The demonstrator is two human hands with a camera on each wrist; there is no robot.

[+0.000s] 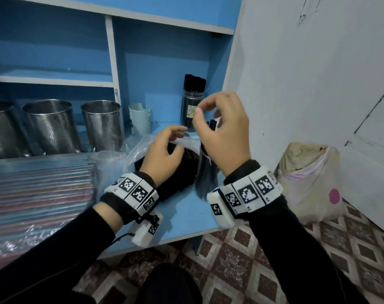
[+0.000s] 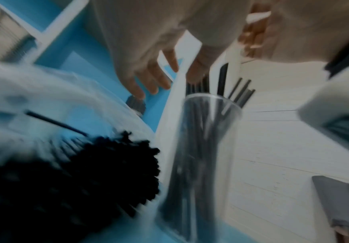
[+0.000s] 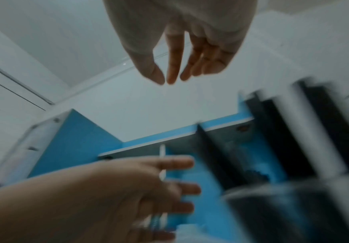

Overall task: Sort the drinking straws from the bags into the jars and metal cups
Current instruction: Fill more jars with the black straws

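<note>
A clear bag of black straws [image 1: 183, 160] [image 2: 86, 180] lies on the blue shelf [image 1: 186, 218]. My left hand [image 1: 177, 133] [image 2: 148, 82] hovers over its open mouth with loosely curled fingers and nothing in its grasp. Right beside the bag stands a clear jar [image 1: 205, 172] [image 2: 202, 148] partly filled with black straws. My right hand [image 1: 197, 109] [image 3: 166, 81] is raised above that jar, thumb and forefinger tips almost together, with nothing visible between them. A second jar [image 1: 192, 106], packed with black straws, stands at the back.
Three perforated metal cups [image 1: 52, 126] stand on the shelf at left, with a stack of pale cups [image 1: 140, 119] beside them. A large bag of coloured straws [image 1: 39, 189] covers the left side. A white wall [image 1: 307, 73] and a filled plastic sack [image 1: 309, 183] are on the right.
</note>
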